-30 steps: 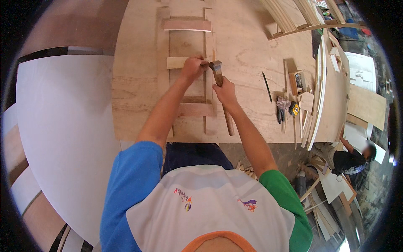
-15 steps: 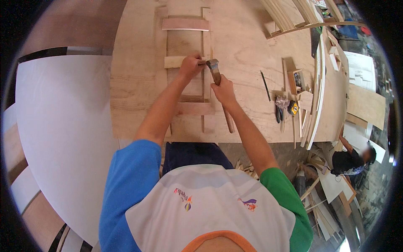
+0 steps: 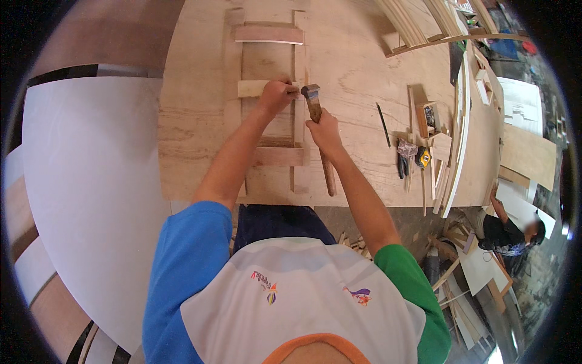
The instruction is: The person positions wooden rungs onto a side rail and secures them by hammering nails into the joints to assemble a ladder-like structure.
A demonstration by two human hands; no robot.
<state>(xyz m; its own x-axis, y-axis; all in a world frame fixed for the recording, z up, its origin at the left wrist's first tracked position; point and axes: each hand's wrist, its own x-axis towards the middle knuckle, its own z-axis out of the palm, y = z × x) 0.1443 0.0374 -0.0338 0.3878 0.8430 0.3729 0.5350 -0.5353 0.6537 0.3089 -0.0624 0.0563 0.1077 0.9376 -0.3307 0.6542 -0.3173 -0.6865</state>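
A ladder-like wooden frame [image 3: 299,130] lies flat on the plywood bench top. Its upper crosspiece [image 3: 268,34] and lower crosspiece [image 3: 277,156] are reddish, while the middle crosspiece [image 3: 249,88] is paler. Over the right end of that middle piece, my left hand [image 3: 279,96] is closed in a pinch; what its fingertips hold is too small to make out. My right hand [image 3: 324,130] grips a hammer [image 3: 316,110] by its wooden handle, partway up. The hammer's metal head is just right of my left fingertips, at the frame's right rail.
Right of the frame lie a dark pencil [image 3: 383,124], black-handled pliers [image 3: 402,166], a yellow tape measure [image 3: 423,156] and a small wooden box [image 3: 428,118]. Long wood strips [image 3: 458,139] line the right side. A large white panel [image 3: 91,182] stands left. Another person [image 3: 509,233] is at far right.
My left fingertips and the hammer head have both shifted slightly right. Both hands keep their grips, and the frame stays in place.
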